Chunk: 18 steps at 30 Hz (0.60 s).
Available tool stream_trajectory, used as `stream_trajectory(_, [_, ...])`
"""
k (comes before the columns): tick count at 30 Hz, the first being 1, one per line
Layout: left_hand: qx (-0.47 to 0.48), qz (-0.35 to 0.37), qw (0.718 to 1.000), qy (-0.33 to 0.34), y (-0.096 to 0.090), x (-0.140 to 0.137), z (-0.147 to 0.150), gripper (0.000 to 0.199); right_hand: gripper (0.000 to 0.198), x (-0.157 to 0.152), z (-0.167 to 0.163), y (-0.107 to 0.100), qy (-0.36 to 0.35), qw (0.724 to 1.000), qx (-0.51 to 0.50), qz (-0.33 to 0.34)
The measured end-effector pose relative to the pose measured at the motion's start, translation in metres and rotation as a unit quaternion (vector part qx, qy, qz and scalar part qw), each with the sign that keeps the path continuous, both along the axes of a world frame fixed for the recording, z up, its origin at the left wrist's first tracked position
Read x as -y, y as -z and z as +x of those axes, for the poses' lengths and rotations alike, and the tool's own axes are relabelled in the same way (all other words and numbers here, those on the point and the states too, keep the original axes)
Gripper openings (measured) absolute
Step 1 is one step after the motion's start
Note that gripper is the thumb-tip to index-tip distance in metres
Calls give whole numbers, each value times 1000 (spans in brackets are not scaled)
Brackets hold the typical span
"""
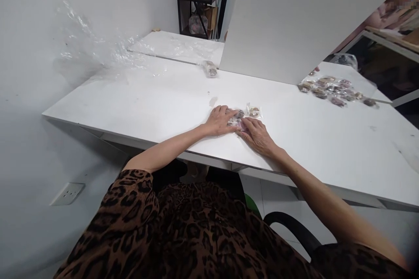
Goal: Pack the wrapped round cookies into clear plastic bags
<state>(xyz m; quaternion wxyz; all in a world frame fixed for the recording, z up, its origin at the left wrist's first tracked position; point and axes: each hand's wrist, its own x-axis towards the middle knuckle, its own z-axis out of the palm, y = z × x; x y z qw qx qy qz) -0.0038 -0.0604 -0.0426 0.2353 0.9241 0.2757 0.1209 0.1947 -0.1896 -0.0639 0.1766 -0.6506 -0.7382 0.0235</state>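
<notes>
Beyond a brown-and-black leopard-print garment, a clear, glossy plastic packet with dark and pinkish contents was covered in part by two bare hands, near the front edge of a table. By the left hand, palm down, the packet was bordered between thumb and forefinger; by the right hand, its right side was met with bent fingers. Whether the film was pinched or merely pressed flat could not be told. The packet was judged light, its wrap thin, slippery and easily creased, its contents perhaps breakable; a gentle hold at opposite edges was thought safest.

Just beside it, toward two o'clock from the hands, a small square clear packet with a greenish-brown piece inside was seen. The smooth white tabletop was marked by faint smudges. Farther out, a single clear-wrapped brownish bundle was set at eleven o'clock, a loose pile of wrapped dark, pink and tan pieces at two, and crumpled transparent sheeting at ten. The table was backed by a plain white upright panel at twelve, with a black metal shelf rack glimpsed past it at eleven.
</notes>
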Motion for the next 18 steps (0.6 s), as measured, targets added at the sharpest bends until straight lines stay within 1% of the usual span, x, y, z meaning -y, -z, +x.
stream_trajectory(4, [-11, 77, 997, -8, 2, 5, 1, 66, 63, -7, 4, -1, -29, 998, 48, 41])
stream_trajectory(7, [-20, 131, 991, -8, 3, 5, 5, 48, 60, -10, 6, -3, -65, 992, 84, 72])
stream_trajectory(10, [-19, 156, 987, -9, 0, 3, 9, 35, 53, -11, 7, -7, -91, 986, 112, 86])
stream_trajectory(12, [-25, 148, 989, -12, -6, 0, 11, 32, 50, -12, 9, -10, -99, 985, 119, 77])
stream_trajectory(14, [-42, 127, 991, -18, -16, -6, 12, 36, 49, -14, 12, -14, -97, 988, 104, 54])
stream_trajectory(18, [-124, 55, 991, 3, -36, -23, 17, 50, 54, -18, 14, -21, -54, 998, 19, -20])
